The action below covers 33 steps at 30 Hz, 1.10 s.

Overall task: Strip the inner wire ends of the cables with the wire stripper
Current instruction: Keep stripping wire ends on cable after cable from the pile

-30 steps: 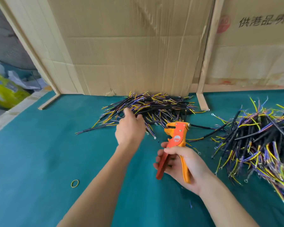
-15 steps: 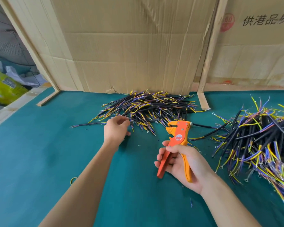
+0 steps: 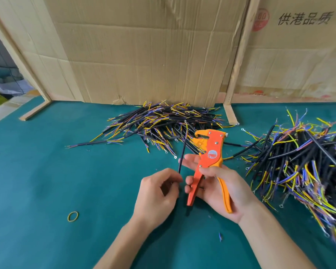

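Observation:
My left hand (image 3: 157, 195) pinches one black cable (image 3: 182, 152) near its lower end, and the cable stands nearly upright beside the tool. The orange wire stripper (image 3: 209, 152) is gripped by its handles in my right hand (image 3: 217, 185), jaws pointing up and away from me. The cable's top end with its yellow and purple inner wires reaches up to about the jaws' height, left of them and apart from them. A pile of black cables (image 3: 163, 123) lies at the back centre. A second, larger cable pile (image 3: 303, 158) lies at the right.
The work surface is a green mat (image 3: 47, 181). A yellow rubber band (image 3: 73, 216) lies on it at the front left. Cardboard sheets (image 3: 144, 51) and wooden strips (image 3: 239, 55) stand along the back. Small wire scraps (image 3: 220, 236) lie near my right forearm.
My left hand drew one cable out of the back pile and brought it toward me, next to the stripper. My right hand kept the stripper in place.

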Tool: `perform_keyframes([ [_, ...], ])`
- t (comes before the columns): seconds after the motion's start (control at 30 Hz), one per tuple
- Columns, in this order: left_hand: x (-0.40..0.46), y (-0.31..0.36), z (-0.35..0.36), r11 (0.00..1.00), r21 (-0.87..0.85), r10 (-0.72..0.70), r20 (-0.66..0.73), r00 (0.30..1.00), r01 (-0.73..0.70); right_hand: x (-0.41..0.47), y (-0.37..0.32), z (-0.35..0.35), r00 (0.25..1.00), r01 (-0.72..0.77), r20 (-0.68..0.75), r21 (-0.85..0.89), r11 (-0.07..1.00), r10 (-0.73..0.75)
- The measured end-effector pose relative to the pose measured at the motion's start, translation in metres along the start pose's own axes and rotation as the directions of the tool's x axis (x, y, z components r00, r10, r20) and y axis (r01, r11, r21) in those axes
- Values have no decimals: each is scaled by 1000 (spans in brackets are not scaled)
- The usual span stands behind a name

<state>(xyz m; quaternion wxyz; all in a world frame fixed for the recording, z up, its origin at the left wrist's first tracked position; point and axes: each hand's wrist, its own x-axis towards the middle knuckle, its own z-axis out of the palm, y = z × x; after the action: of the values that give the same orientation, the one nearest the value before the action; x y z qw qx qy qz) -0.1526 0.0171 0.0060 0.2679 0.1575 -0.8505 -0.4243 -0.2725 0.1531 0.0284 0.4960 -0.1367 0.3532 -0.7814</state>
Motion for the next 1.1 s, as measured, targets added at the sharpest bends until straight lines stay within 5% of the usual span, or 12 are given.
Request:
perform_keyframes([
  [0.43,2,1,4,1000,-28,-9,39,999,10,-2,-30,-23,981,176,100,-84,981,-168],
  [0.7,10,-4,4,996,82,-29,-130,991,40,0,-38,-29,974,206,113,-73,976,-197],
  [0.9,17,-9,-1,940,-292,-240,-205,949,174,3,-39,-31,973,230,-15,-81,970,-232],
  [1.1,36,-4,-42,633,-760,-401,-163,901,145,6,-26,-19,993,104,-41,-176,979,-112],
])
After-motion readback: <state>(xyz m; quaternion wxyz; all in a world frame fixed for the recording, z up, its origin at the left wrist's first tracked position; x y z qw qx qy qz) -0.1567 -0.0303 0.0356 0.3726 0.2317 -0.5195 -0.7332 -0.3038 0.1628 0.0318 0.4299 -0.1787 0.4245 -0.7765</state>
